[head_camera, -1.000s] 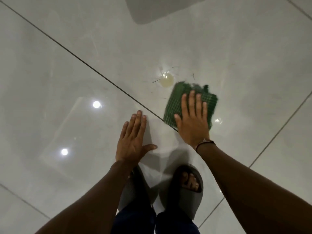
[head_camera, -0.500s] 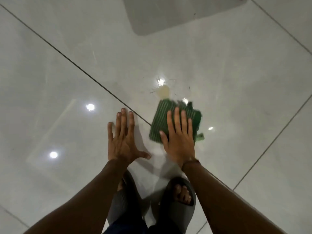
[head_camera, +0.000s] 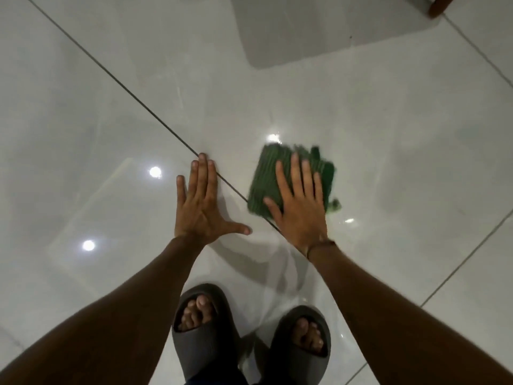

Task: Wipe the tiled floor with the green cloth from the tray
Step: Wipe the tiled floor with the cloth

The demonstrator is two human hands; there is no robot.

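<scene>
The green ribbed cloth (head_camera: 265,179) lies flat on the glossy white tiled floor (head_camera: 388,129), just right of a dark grout line. My right hand (head_camera: 301,209) presses down on it, palm flat and fingers spread, covering its near right part. A frayed corner sticks out to the right of that hand. My left hand (head_camera: 200,207) rests flat on the bare tile to the left of the cloth, fingers apart, holding nothing.
A grey flat shape with rounded corners (head_camera: 319,31) lies on the floor at the top. A brown wooden leg (head_camera: 438,6) shows at the top right corner. My feet in dark grey slippers (head_camera: 205,343) stand just behind the hands. Ceiling lights reflect in the tiles.
My right hand slid the cloth back toward me, then forward again. The yellowish spot seen ahead of the cloth earlier no longer shows. My left hand stayed planted.
</scene>
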